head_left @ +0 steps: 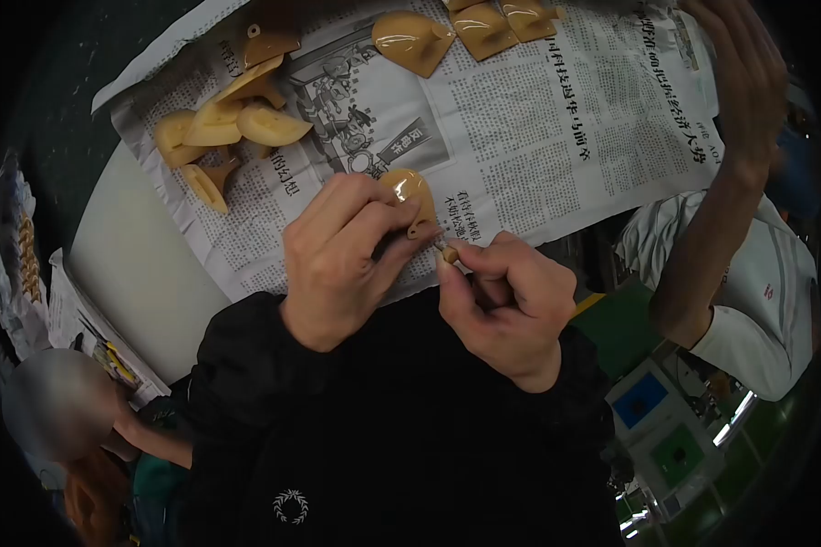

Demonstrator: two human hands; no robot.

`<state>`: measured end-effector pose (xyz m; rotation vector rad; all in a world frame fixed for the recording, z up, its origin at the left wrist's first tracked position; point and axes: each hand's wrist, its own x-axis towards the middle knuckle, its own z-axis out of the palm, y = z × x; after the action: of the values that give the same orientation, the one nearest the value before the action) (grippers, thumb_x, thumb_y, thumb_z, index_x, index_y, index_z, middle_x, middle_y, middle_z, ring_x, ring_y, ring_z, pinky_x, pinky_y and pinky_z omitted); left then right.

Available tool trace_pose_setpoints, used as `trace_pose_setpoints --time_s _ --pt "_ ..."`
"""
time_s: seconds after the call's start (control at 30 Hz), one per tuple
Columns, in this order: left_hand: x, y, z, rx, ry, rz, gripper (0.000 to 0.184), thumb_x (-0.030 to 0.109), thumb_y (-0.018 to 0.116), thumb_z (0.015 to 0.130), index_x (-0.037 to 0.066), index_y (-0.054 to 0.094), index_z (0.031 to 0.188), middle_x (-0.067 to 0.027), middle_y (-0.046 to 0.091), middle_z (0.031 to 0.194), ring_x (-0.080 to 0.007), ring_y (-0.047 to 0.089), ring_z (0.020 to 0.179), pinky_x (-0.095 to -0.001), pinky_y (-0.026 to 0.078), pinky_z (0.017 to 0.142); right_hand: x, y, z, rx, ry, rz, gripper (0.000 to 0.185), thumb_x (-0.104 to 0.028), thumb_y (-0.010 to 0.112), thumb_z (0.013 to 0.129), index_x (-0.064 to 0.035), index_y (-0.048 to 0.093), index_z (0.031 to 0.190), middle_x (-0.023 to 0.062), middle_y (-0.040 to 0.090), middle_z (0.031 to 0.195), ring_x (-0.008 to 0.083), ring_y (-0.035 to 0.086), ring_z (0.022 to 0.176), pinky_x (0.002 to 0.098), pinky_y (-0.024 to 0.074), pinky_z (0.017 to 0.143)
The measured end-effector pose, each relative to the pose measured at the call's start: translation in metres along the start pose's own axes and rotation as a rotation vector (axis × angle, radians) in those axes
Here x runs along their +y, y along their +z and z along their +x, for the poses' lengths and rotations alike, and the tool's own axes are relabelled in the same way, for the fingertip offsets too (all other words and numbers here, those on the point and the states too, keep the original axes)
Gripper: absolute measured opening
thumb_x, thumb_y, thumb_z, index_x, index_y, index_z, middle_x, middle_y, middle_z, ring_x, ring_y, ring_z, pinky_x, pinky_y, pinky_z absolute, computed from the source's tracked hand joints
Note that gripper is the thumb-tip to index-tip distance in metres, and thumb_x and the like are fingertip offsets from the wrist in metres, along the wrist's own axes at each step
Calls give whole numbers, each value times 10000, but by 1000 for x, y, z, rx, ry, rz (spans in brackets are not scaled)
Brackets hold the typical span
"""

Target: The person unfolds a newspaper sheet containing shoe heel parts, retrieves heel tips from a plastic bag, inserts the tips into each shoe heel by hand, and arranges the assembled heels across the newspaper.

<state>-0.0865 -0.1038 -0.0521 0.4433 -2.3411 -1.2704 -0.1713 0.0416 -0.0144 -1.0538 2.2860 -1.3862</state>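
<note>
My left hand (342, 246) pinches a glossy tan, rounded piece (405, 189) with a small hole at its lower end. Close beside that holed end, my right hand (511, 305) is closed, thumb and finger pinching a small tan-ended thing (450, 254) with a short metallic part. That metallic part points at the glossy piece; whether the two touch I cannot tell. Most of the small thing is hidden in my fingers. Both hands are over the near edge of a newspaper sheet (520, 173).
Several similar pieces (278, 126) lie heaped at the left of the newspaper, and more glossy ones (410, 41) lie along its far edge. Another person's arm (716, 237) reaches over the right side. A second person (155, 438) is at the lower left, by a pale round surface (146, 246).
</note>
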Motion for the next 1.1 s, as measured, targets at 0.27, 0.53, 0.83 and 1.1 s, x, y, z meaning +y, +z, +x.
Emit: trace_pose_setpoints --time_s 0.27,0.53,0.83,1.1 --pt "-7 6 0 67 77 2 233 -7 810 643 25 641 801 -48 570 753 -212 563 644 -298 447 510 -9 11 10 -54 -62 -141 196 65 755 712 20 624 851 43 533 606 121 514 432 240 383 399" --pt "-10 10 0 125 106 -13 202 -40 761 643 31 602 746 -37 545 730 -190 523 599 -292 408 465 -20 15 14 -74 -70 -299 173 68 748 720 22 600 797 56 522 595 147 523 431 258 399 387" --pt "-12 13 -3 147 114 3 208 -55 740 616 22 616 763 -36 542 732 -187 510 585 -289 397 454 -22 17 17 -100 -20 -295 203 83 731 731 4 547 768 62 524 598 171 535 441 271 416 387" --pt "-11 12 -2 137 102 -32 225 -69 734 604 16 627 782 -37 544 715 -192 522 577 -289 410 466 -20 12 20 -190 -65 -262 225 74 733 736 -10 525 751 61 541 612 177 545 454 262 436 398"
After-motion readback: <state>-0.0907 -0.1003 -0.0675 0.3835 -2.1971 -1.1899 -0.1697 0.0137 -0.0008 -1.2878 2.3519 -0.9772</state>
